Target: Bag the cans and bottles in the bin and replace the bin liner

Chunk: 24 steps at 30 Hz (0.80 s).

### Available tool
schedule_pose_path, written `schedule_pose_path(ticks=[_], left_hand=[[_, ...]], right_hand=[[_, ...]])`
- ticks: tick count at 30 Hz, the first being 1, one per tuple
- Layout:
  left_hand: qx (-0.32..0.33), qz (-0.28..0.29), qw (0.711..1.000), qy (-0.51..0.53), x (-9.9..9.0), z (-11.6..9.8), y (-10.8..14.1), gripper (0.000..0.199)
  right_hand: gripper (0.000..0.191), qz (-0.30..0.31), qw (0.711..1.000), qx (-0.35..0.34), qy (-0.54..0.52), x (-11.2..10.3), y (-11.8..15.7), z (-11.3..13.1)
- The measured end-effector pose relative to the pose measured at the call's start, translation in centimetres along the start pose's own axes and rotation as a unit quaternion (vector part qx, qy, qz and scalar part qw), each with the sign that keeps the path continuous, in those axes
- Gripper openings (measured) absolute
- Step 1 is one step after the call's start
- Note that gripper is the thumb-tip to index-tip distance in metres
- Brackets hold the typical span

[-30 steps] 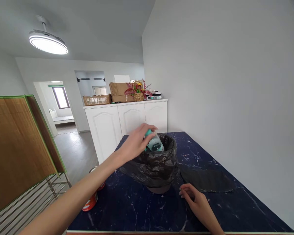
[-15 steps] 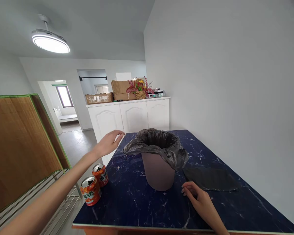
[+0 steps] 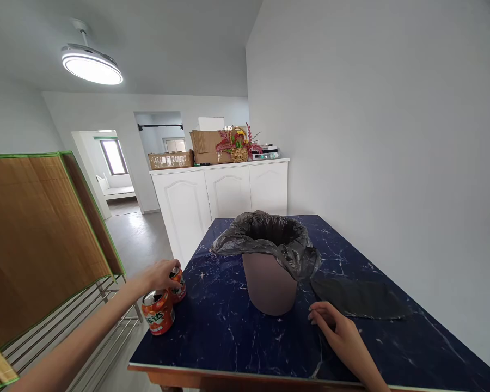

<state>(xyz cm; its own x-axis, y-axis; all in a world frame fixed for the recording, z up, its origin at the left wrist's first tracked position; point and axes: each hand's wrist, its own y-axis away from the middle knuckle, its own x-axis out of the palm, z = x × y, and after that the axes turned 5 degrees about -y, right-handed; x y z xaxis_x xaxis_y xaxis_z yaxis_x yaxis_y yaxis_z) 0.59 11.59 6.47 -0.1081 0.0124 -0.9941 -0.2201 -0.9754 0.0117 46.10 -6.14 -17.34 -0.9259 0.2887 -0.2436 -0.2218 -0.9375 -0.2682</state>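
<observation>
On the dark blue marbled table (image 3: 212, 337) stands a mauve bin (image 3: 269, 288), its rim covered by a crumpled black bag (image 3: 302, 256). Two orange drink cans are at the table's left edge. My left hand (image 3: 163, 274) is around the top of the rear can (image 3: 178, 288), fingers curled over it; the front can (image 3: 159, 316) stands just below my wrist. To the right of the bin, my right hand (image 3: 330, 321) rests near the tabletop with fingers bent together, and nothing shows in them. Beside it lies a flat black plastic piece (image 3: 363, 299).
A white cabinet (image 3: 228, 190) beyond the table holds cardboard boxes (image 3: 208, 146) and a flower basket (image 3: 239, 154). At the left stands a metal rack (image 3: 106, 326) with a brown woven mat (image 3: 36, 234). A grey wall (image 3: 371, 136) runs along the right.
My left hand has come down and back from beside the bin to the rear can and closed on it. My right hand stays by the bin. The view has shifted slightly.
</observation>
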Motion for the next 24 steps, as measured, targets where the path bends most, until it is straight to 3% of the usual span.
schedule_pose_path(ticks=[3,6,8,9,11,13,15,18,21,24], left_hand=[[-0.033,-0.084,0.996,-0.001,-2.9,-1.4,-0.3,0.058],[-0.044,-0.226,0.973,0.033,-7.8,-3.8,0.1,0.07],[0.021,-0.356,0.922,0.147,-11.0,-6.4,0.7,0.072],[0.068,-0.379,0.901,0.202,-12.3,-8.0,0.9,0.07],[0.157,-0.35,0.886,0.26,-13.8,-11.4,1.1,0.068],[0.223,-0.274,0.9,0.257,-13.7,-14.9,0.7,0.065],[0.25,-0.216,0.913,0.241,-12.4,-17.5,0.0,0.071],[0.249,-0.191,0.925,0.216,-10.1,-18.7,-0.5,0.087],[0.223,-0.216,0.927,0.211,-8.3,-15.9,0.5,0.081],[0.167,-0.231,0.936,0.208,-6.4,-10.3,2.6,0.071]], right_hand=[[0.041,-0.003,1.0,-0.004,0.002,0.0,0.0,0.1],[0.041,-0.008,1.0,-0.011,0.0,0.0,0.0,0.2],[0.039,-0.012,1.0,-0.014,-0.005,0.0,0.0,0.2],[0.038,-0.014,1.0,-0.014,-0.007,0.0,0.0,0.2],[0.037,-0.016,1.0,-0.012,-0.009,0.0,0.0,0.3],[0.038,-0.013,1.0,-0.01,-0.009,0.1,0.0,0.3],[0.04,-0.005,1.0,-0.01,-0.007,0.1,0.0,0.5],[0.044,0.004,1.0,-0.003,0.0,0.1,0.0,0.6],[0.045,0.007,1.0,0.009,0.0,0.0,0.0,0.6],[0.044,0.007,1.0,0.012,-0.008,-0.1,0.0,0.5]])
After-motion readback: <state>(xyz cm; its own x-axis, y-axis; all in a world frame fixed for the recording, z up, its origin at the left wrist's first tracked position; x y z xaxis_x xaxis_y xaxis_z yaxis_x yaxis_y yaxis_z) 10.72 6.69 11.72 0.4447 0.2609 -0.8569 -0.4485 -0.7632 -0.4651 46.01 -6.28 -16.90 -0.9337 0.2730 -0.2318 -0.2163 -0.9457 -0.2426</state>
